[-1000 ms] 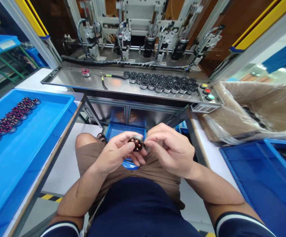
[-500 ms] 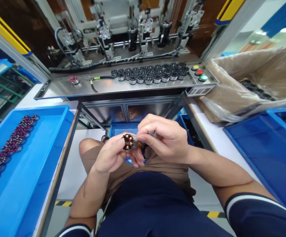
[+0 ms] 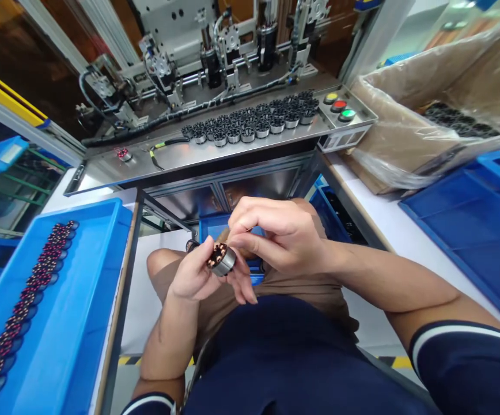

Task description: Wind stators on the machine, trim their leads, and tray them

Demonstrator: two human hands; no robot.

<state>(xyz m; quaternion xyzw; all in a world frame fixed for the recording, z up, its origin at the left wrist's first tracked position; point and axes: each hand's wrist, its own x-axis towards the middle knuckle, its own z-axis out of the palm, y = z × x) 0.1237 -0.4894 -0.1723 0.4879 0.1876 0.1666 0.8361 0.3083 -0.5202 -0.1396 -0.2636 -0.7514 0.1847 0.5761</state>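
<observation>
Over my lap, my left hand (image 3: 198,274) holds a motor stator (image 3: 223,262), a short silver cylinder with copper windings showing in its dark open face. The thumb presses on its rim, and the other fingers support it from below. Just beyond the stator, at its upper right edge, my right hand (image 3: 280,233) is closed in a pinch, thumb against forefinger. Whatever lies between those fingertips is too small to make out.
Rows of similar black and silver stators (image 3: 250,127) stand on the machine's metal ledge, near lit buttons (image 3: 340,106). One red-wired part (image 3: 123,154) sits apart. At left, a blue tray (image 3: 72,311) holds a line of red-wired parts. A plastic-lined carton (image 3: 388,138) stands right.
The stator has tilted, so its silver side now shows more and its open face less. My right hand stays pinched beside it. The whole view has shifted and turned slightly.
</observation>
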